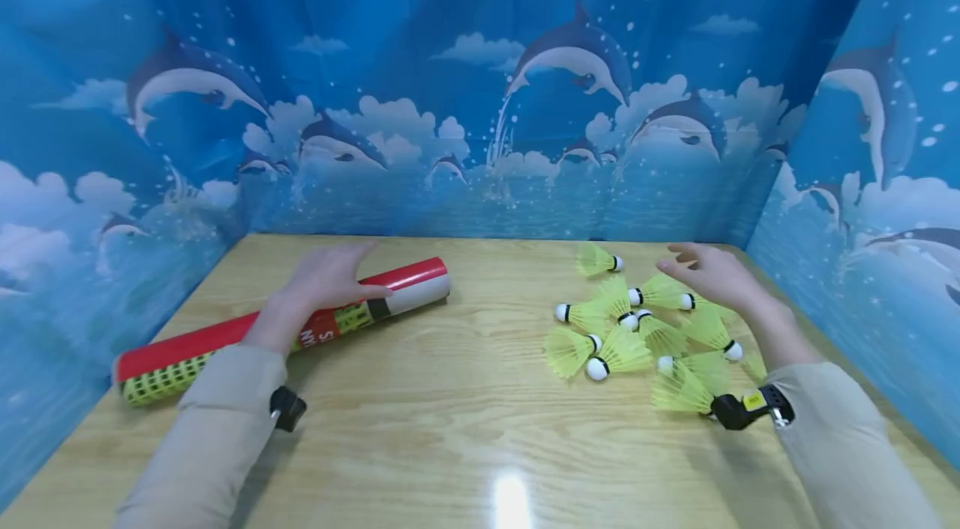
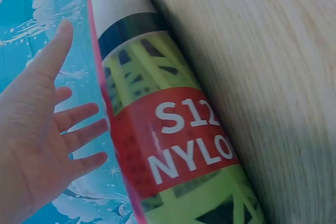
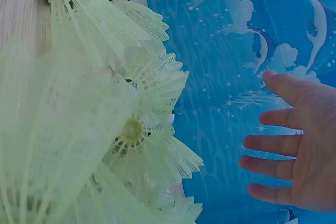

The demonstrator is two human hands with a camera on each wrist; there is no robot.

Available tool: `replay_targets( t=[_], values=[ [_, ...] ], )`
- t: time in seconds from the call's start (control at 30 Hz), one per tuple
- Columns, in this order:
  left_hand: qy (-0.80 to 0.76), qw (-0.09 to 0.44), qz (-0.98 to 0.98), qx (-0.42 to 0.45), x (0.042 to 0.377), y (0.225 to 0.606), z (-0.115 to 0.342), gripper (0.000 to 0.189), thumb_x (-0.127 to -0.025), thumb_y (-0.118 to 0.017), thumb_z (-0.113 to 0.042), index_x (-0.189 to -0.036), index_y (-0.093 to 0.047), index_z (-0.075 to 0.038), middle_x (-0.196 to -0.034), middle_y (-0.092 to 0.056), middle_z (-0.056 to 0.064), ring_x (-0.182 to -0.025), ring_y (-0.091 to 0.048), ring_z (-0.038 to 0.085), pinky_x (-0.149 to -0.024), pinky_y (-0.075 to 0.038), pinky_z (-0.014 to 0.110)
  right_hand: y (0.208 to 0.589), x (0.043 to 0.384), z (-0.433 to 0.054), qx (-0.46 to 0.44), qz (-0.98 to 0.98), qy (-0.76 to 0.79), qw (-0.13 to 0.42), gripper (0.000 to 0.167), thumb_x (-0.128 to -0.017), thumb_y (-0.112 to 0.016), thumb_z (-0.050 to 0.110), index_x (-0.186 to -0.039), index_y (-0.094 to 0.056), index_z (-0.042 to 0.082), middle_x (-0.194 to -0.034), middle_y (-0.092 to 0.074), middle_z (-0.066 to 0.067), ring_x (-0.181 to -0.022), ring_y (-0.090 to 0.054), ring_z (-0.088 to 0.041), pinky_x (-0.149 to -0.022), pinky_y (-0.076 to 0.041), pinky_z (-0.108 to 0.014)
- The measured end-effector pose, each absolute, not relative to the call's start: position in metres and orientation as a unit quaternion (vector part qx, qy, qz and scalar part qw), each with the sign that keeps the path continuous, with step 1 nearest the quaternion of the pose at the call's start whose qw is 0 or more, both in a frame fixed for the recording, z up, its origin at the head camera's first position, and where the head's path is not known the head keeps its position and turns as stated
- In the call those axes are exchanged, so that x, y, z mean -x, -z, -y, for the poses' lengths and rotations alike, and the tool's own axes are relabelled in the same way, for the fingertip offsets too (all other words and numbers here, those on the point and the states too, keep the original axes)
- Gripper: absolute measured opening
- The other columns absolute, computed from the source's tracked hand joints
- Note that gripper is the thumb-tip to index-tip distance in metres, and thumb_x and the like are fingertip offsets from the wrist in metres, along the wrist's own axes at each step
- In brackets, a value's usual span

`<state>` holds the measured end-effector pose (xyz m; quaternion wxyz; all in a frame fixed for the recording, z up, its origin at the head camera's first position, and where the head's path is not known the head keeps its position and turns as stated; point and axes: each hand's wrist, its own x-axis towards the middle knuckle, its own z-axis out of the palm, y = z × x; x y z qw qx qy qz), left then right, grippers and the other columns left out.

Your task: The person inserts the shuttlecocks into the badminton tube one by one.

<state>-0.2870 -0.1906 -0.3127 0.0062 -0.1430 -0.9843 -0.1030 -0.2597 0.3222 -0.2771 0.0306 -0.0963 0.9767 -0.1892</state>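
A red, yellow-green and white shuttlecock tube (image 1: 225, 333), printed "S12 NYLO" in the left wrist view, lies slantwise on the left of the table. Over its upper side is my left hand (image 1: 326, 279), thumb and fingers spread; in the left wrist view the hand (image 2: 39, 135) appears beside the tube (image 2: 173, 129), and I cannot tell whether it touches. Several yellow shuttlecocks (image 1: 626, 351) with white heads lie in a loose pile on the right. My right hand (image 1: 712, 272) hovers at the pile's far right edge, fingers relaxed and apart from the shuttlecocks (image 3: 100, 24), holding nothing.
The wooden table (image 1: 450, 429) meets a blue dolphin-print curtain (image 1: 465, 79) at the back and sides. One shuttlecock (image 1: 595, 261) lies apart behind the pile. Black wrist cameras are strapped to both wrists, the right one (image 1: 738, 411) overlapping the near shuttlecocks.
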Motion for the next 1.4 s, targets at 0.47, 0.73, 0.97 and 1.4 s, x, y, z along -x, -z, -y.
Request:
replay_targets(
  t=[0.47, 0.73, 0.97, 1.4],
  values=[
    [0.129, -0.034, 0.974, 0.182, 0.288, 0.332, 0.188, 0.1, -0.071, -0.071, -0.058, -0.147, -0.026, -0.012, -0.142, -0.037, 0.019, -0.126, -0.036, 0.039, -0.097, -0.032, 0.06, 0.29, 0.22, -0.376, 0.109, -0.966, 0.232, 0.034, 0.06, -0.098, -0.043, 0.038, -0.136, -0.036, -0.008, -0.124, -0.047, -0.035, -0.11, -0.045, -0.052, -0.079, -0.044, -0.057],
    [0.131, -0.047, 0.972, 0.189, 0.284, 0.338, 0.19, 0.093, -0.075, -0.072, -0.049, -0.146, -0.028, -0.008, -0.14, -0.04, 0.021, -0.124, -0.038, 0.04, -0.096, -0.031, 0.06, 0.306, 0.199, -0.415, 0.093, -0.96, 0.26, 0.042, 0.057, -0.099, -0.043, 0.032, -0.137, -0.034, -0.008, -0.129, -0.041, -0.036, -0.113, -0.039, -0.054, -0.08, -0.041, -0.061],
    [0.13, -0.058, 0.972, 0.19, 0.286, 0.34, 0.189, 0.09, -0.076, -0.072, -0.046, -0.145, -0.03, -0.007, -0.137, -0.042, 0.022, -0.121, -0.041, 0.04, -0.094, -0.033, 0.06, 0.317, 0.184, -0.447, 0.048, -0.947, 0.305, 0.093, 0.064, -0.098, -0.043, 0.036, -0.141, -0.026, -0.009, -0.138, -0.027, -0.037, -0.119, -0.029, -0.057, -0.082, -0.039, -0.063],
    [0.122, -0.059, 0.973, 0.187, 0.283, 0.338, 0.189, 0.088, -0.076, -0.072, -0.045, -0.144, -0.031, -0.007, -0.136, -0.044, 0.022, -0.119, -0.043, 0.04, -0.092, -0.035, 0.06, 0.336, 0.178, -0.482, 0.041, -0.968, 0.216, 0.118, 0.066, -0.092, -0.057, 0.033, -0.132, -0.035, -0.016, -0.126, -0.037, -0.043, -0.108, -0.039, -0.06, -0.075, -0.047, -0.055]
  ],
)
